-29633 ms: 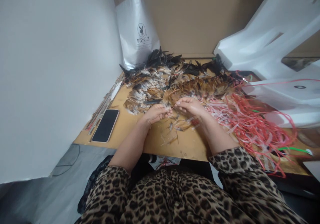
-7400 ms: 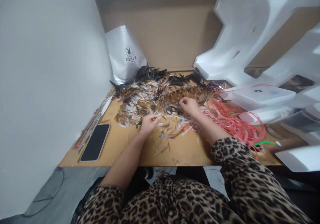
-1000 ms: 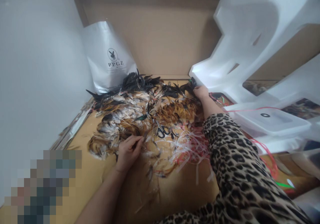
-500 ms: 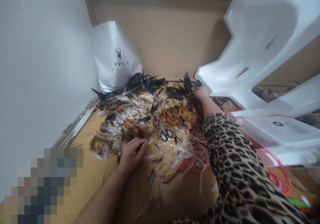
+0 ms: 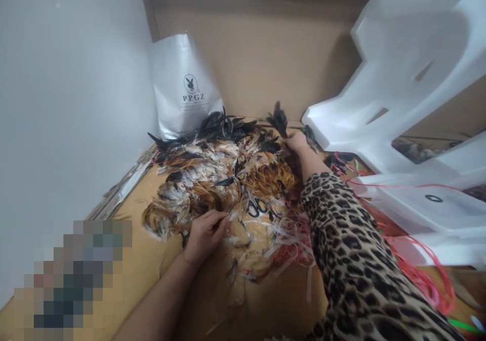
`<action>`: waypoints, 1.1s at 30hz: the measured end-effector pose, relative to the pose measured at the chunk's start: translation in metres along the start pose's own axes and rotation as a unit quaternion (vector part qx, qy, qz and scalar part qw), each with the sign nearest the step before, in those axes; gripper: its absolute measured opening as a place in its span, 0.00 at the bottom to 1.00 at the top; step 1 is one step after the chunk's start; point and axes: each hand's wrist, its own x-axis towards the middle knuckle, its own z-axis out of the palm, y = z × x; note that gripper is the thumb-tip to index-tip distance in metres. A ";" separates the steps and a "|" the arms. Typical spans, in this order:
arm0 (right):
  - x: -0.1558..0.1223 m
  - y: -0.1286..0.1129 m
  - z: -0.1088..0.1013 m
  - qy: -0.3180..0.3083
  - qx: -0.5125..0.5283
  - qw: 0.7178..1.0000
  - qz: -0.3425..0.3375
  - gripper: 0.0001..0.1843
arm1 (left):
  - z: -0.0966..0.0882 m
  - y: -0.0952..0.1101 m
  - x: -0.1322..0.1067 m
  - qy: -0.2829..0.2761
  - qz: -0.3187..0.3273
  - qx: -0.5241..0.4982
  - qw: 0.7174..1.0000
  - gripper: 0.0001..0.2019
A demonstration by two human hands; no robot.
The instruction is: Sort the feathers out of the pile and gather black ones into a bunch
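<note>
1. Brown and black feathers (image 5: 228,179) are lying heaped mid-frame on the tabletop (image 5: 152,260).
2. Right hand (image 5: 296,142) is reaching far, grip pinching dark feathers.
3. Left hand (image 5: 205,232) is pinning the heap's near edge, fingers together.

Right hand (image 5: 296,142) gripping black feathers (image 5: 279,119), left hand (image 5: 205,232) on feather pile (image 5: 212,179)

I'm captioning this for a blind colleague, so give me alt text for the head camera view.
A person's right hand grips dark feathers at the far edge of a feather pile on a wooden table, while the left hand pinches something small near scissors. A white bag stands behind.
</note>
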 end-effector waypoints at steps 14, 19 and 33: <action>-0.067 -0.127 -0.107 -0.052 0.623 0.779 -0.038 0.12 | -0.001 0.005 -0.001 0.053 -0.032 -0.065 0.996 0.09; -0.142 -0.152 -0.095 -0.166 0.697 0.698 0.011 0.07 | -0.001 0.009 0.003 0.090 -0.128 -0.233 0.960 0.28; -0.245 -0.120 -0.112 0.017 0.658 0.751 -0.053 0.06 | -0.022 0.010 0.004 0.108 -0.269 -0.454 0.843 0.19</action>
